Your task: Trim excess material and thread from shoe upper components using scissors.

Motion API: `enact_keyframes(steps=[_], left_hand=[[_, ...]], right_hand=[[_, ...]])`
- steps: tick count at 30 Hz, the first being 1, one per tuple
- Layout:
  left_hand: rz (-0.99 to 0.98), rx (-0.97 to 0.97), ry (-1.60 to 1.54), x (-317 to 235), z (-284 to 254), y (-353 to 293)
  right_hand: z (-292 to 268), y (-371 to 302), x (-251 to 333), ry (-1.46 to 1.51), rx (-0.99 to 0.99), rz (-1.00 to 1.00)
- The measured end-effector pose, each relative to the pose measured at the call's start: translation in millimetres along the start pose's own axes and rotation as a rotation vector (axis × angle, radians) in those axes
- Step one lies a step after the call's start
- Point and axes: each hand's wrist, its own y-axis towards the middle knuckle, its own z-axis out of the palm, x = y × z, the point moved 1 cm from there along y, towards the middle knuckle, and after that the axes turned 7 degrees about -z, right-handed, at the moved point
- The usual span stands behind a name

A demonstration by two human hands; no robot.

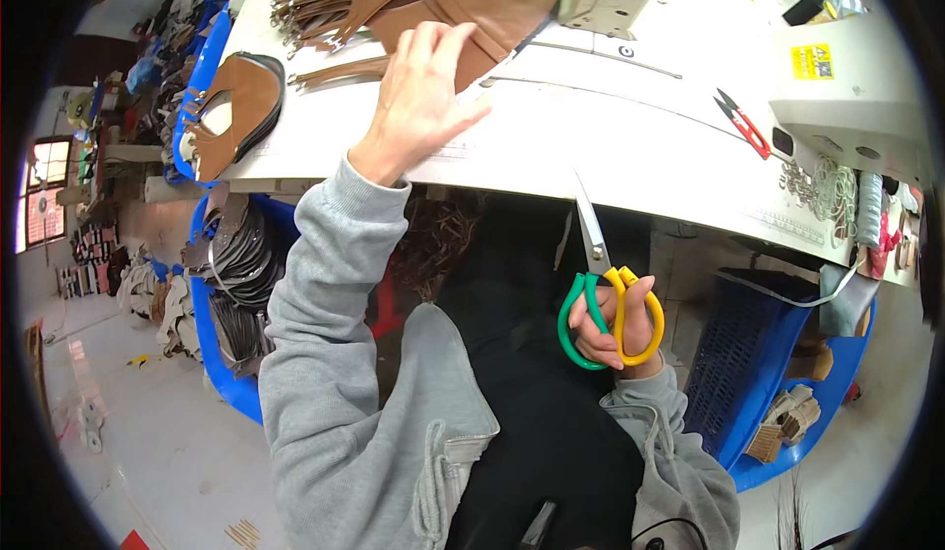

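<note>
My right hand grips a pair of scissors with one green and one yellow handle loop. The blades look closed and point up toward the front edge of the white table. Over the table, my left hand has its fingers stretched out and holds nothing. Its fingertips lie at the edge of a brown leather piece; whether they press on it I cannot tell. Beside that piece is a pile of brown leather straps with metal fittings. Another brown piece with an oval cut-out lies at the table's left end.
Red-handled thread snips lie on the right of the table, near the sewing machine. Blue baskets stand below: one with dark strips at left, another basket at right. White cord hangs at the right edge.
</note>
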Motion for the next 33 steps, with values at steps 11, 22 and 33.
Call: enact_keyframes(steps=[11, 22, 33], left_hand=[[0.165, -0.196, -0.502, -13, -48, 4], [0.107, 0.168, -0.386, -78, 1, -69], [-0.009, 0.053, -0.419, -82, 11, -78]], right_hand=[[-6, -17, 15, -0.063, 0.013, -0.190], [7, -27, 4, -0.136, -0.066, 0.006], [3, -21, -12, -0.167, -0.012, 0.101]])
